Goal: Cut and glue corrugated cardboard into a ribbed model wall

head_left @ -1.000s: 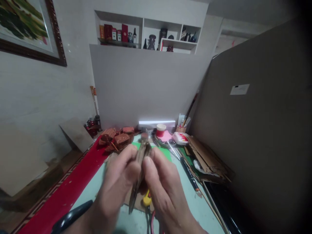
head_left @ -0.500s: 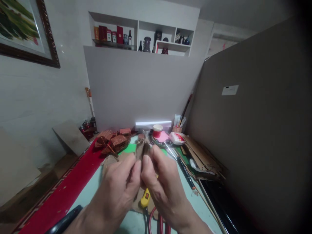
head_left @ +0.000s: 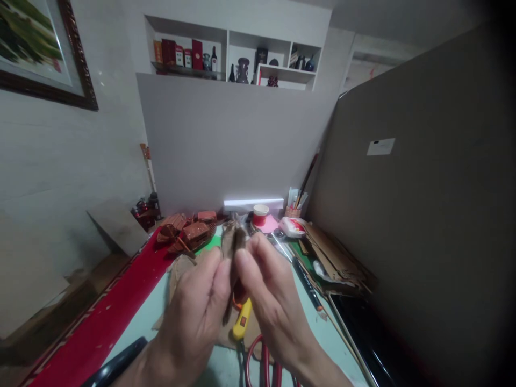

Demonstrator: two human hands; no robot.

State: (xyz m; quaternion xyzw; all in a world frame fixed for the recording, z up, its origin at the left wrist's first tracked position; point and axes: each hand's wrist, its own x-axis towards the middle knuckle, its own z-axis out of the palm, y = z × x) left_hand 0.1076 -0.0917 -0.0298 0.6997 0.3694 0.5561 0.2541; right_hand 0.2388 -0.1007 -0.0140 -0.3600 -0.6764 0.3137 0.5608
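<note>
In front of my chest both hands grip a folded piece of brown cardboard (head_left: 228, 242), which stands roughly upright between them. My left hand (head_left: 193, 306) pinches its left side, thumb on top and fingers curled. From the right, my right hand (head_left: 270, 295) presses thumb and fingers against the other side. Below the hands lies a yellow tool (head_left: 242, 321) with a black cord-like end, resting on a flat cardboard sheet (head_left: 228, 336). Red-handled scissors (head_left: 266, 363) lie nearest me, partly hidden by my right wrist. More torn cardboard (head_left: 177, 271) sits behind my left hand.
Reddish-brown model pieces (head_left: 195, 234) stand at the back left beside a red cloth runner (head_left: 133, 285). A red-and-white cup (head_left: 260, 215) is at the back. On the right are a brush (head_left: 307, 282), stacked cardboard (head_left: 338, 258) and a black glossy panel (head_left: 371, 333).
My right hand has shifted its grip slightly, and the cardboard piece now shows more between the hands. More of the yellow tool is uncovered below.
</note>
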